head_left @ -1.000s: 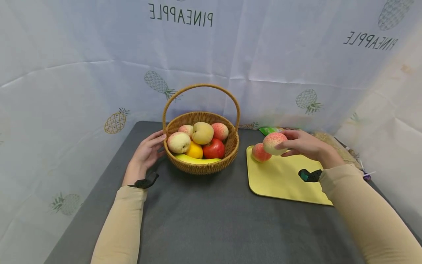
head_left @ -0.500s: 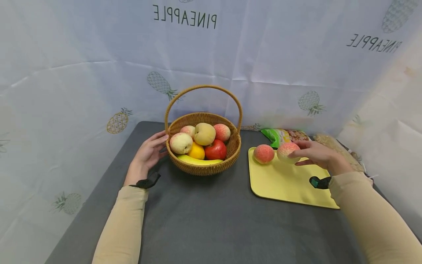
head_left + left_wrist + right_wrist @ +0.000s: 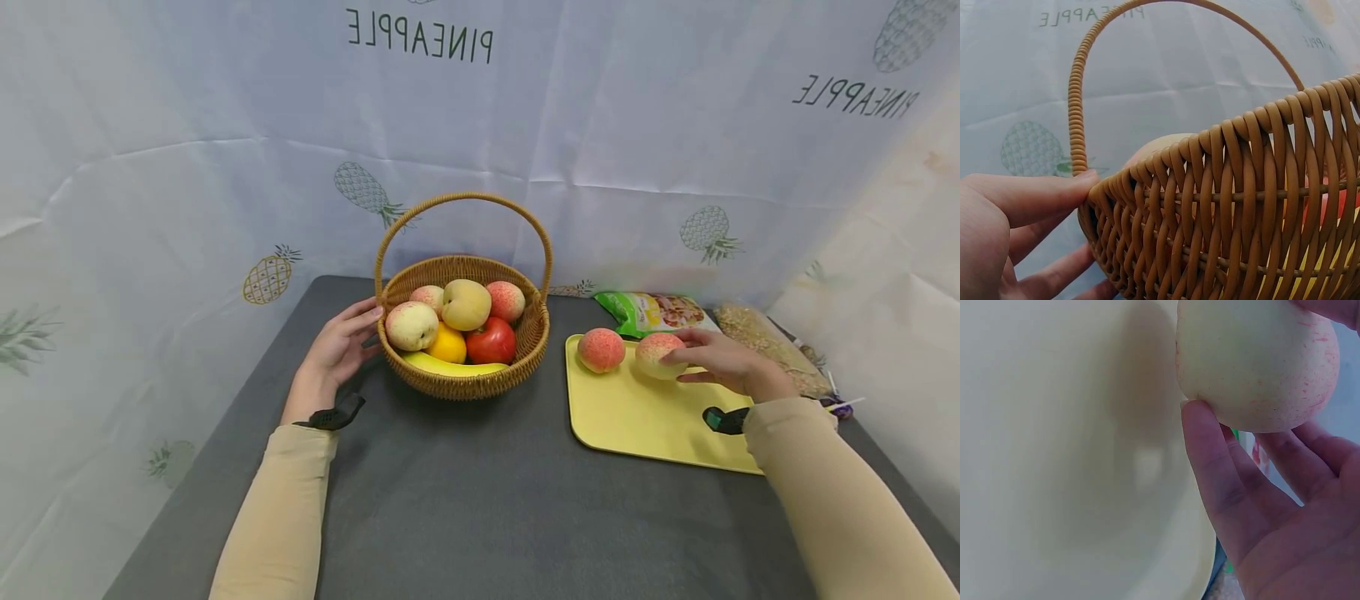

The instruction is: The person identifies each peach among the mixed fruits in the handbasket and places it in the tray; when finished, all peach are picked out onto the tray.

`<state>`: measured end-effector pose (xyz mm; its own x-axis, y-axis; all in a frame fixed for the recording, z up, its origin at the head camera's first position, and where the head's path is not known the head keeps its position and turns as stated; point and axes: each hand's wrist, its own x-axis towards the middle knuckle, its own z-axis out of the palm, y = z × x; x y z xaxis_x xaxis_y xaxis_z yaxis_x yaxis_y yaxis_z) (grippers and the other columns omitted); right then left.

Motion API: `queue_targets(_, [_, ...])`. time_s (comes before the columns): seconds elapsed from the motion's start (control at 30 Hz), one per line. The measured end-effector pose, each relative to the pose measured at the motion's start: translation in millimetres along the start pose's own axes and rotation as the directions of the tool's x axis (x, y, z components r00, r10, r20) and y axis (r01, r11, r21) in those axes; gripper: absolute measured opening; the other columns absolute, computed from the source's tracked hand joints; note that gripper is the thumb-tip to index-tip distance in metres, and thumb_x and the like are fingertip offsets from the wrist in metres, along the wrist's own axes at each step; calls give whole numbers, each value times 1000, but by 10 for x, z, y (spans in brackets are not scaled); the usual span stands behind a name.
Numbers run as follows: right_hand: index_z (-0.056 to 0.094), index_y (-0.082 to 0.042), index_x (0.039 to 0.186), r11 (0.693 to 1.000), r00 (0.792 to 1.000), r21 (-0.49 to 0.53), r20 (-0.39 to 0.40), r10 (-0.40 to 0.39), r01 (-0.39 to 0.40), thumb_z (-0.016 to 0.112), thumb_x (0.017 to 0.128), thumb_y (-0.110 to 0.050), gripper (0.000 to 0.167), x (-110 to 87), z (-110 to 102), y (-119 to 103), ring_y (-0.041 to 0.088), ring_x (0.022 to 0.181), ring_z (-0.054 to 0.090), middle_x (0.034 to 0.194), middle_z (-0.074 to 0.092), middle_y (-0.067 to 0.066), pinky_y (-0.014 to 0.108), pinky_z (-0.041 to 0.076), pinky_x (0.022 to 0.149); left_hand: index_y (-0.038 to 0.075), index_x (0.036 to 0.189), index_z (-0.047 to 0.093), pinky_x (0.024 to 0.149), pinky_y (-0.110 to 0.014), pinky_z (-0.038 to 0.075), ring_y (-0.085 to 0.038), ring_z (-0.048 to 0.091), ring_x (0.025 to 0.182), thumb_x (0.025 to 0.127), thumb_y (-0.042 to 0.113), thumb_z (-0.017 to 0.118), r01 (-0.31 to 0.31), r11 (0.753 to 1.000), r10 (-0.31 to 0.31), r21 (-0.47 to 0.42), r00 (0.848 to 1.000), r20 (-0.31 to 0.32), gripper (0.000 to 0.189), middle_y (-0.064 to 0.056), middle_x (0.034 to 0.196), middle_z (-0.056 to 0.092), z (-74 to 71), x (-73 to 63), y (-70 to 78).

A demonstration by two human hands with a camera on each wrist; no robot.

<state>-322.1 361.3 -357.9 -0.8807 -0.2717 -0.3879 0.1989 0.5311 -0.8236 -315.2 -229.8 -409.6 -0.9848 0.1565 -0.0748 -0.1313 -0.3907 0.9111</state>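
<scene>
My right hand (image 3: 723, 362) holds a pale, red-speckled peach (image 3: 657, 357) between thumb and fingers over the back of the yellow tray (image 3: 637, 425). In the right wrist view, fingertips (image 3: 1196, 415) touch the pale side of that peach; whether it rests on the tray I cannot tell. A redder peach (image 3: 602, 350) sits on the tray just left of it. My left hand (image 3: 335, 350) touches the left side of the wicker basket (image 3: 457, 385), its fingers fairly straight against the rim and wall (image 3: 1166, 206) by the handle's base.
Inside the basket lie several peaches, a yellowish round fruit (image 3: 466, 305), an orange fruit (image 3: 447, 342), a red fruit (image 3: 491, 340) and a banana (image 3: 450, 367). Behind the tray are a green packet (image 3: 660, 312) and a clear bag of beige contents (image 3: 772, 346). Pineapple-print cloth (image 3: 600, 125) hangs behind.
My right hand has moved right and down with the pale peach, away from the redder peach, lowering it toward the tray. My left hand has stayed at the basket.
</scene>
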Motion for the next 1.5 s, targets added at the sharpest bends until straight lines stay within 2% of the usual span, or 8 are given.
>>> queue_targets(0.37, [14, 7, 160, 1000, 1000, 0, 17, -11, 11, 70, 99, -23, 88, 79, 25, 89, 42, 137, 40, 157, 25, 32, 52, 47, 105, 13, 150, 46, 108, -46, 36, -15, 53, 127, 105, 20, 63, 0, 1000, 0, -10, 1000, 6, 48, 2, 133, 57, -14, -12, -8])
queue_targets(0.57, [19, 3, 160, 999, 999, -19, 26, -34, 34, 70, 98, -22, 84, 68, 20, 74, 42, 136, 41, 156, 27, 31, 55, 43, 108, 14, 149, 47, 106, -45, 37, -16, 52, 128, 105, 21, 62, -8, 1000, 8, -5, 1000, 8, 46, 1, 135, 55, -6, -9, -1])
queue_targets(0.87, [18, 3, 160, 999, 999, -35, 36, -14, 16, 72, 97, -19, 87, 33, 2, 118, 43, 137, 41, 157, 27, 31, 56, 41, 109, 12, 153, 44, 107, -45, 36, -18, 48, 132, 106, 20, 62, -6, 1000, 6, -14, 1000, 16, 51, 0, 139, 53, 0, 3, -16])
queue_targets(1.03, [17, 4, 160, 999, 999, -39, 44, -4, 6, 74, 95, -19, 89, 29, 2, 138, 41, 135, 44, 158, 24, 31, 54, 43, 108, 12, 154, 42, 109, -47, 35, -18, 48, 133, 106, 20, 61, -7, 1000, 7, -6, 1000, 19, 53, 0, 139, 53, -7, 1, -11])
queue_targets(1.5, [16, 3, 160, 998, 998, -62, 59, -1, 4, 75, 94, -21, 92, 18, -4, 124, 41, 135, 45, 159, 22, 32, 50, 46, 106, 15, 149, 47, 106, -45, 36, -16, 51, 129, 106, 20, 62, 6, 1000, -6, -13, 1000, 6, 46, 2, 135, 56, -15, -3, 3])
